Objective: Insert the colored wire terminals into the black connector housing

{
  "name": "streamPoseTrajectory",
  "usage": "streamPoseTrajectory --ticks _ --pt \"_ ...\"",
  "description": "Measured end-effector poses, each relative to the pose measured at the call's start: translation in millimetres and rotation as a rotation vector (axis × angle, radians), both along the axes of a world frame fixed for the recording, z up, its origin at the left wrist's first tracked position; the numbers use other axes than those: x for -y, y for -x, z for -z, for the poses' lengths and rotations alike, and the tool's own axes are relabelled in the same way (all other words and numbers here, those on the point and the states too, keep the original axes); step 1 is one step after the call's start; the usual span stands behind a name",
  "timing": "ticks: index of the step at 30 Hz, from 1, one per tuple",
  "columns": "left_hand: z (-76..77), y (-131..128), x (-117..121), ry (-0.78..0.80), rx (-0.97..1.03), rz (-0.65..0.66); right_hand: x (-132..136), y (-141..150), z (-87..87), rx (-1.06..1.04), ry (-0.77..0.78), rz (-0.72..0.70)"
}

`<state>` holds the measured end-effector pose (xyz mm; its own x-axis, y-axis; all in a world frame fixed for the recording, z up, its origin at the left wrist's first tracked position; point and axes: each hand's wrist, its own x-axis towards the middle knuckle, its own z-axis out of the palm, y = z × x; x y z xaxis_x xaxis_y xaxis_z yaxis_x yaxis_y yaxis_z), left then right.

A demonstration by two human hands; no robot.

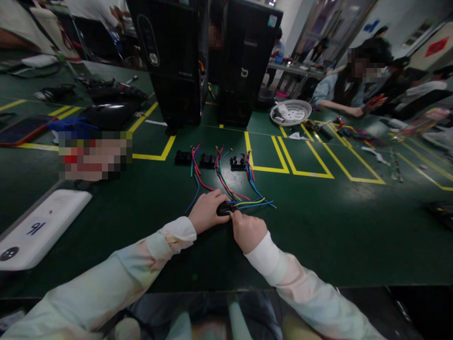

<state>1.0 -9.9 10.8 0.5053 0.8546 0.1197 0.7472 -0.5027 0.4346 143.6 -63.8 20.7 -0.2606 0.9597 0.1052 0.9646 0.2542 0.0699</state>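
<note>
My left hand [207,211] is closed around a small black connector block [225,208] on the green table mat. My right hand [247,230] is closed beside it, pinching a thin wire end at the block's right side. Coloured wires [253,203] in blue, yellow, red and green run from the block toward the right and back. Farther back lie three black connector blocks [208,161] in a row, each with a bundle of coloured wires [195,163].
Two tall black computer cases [173,56] stand at the back. A white perforated basket [290,112] sits to their right. Yellow tape lines [304,158] mark the mat. A white device [38,229] lies at left. Other people sit at right.
</note>
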Motion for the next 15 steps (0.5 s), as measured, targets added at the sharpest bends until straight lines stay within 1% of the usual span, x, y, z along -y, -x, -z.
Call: streamPoseTrajectory --ticks 3,7,15 --pt "-0.1 0 -1 0.013 -0.017 -0.013 1 1 0.5 0.011 0.03 -0.018" --pt "0.0 0 -1 0.008 -0.016 -0.01 0 1 -3.4 0.006 0.064 -0.029" --pt "-0.9 -1 -1 0.028 -0.021 -0.011 -3 -7 -10.8 -0.101 0.065 -0.096"
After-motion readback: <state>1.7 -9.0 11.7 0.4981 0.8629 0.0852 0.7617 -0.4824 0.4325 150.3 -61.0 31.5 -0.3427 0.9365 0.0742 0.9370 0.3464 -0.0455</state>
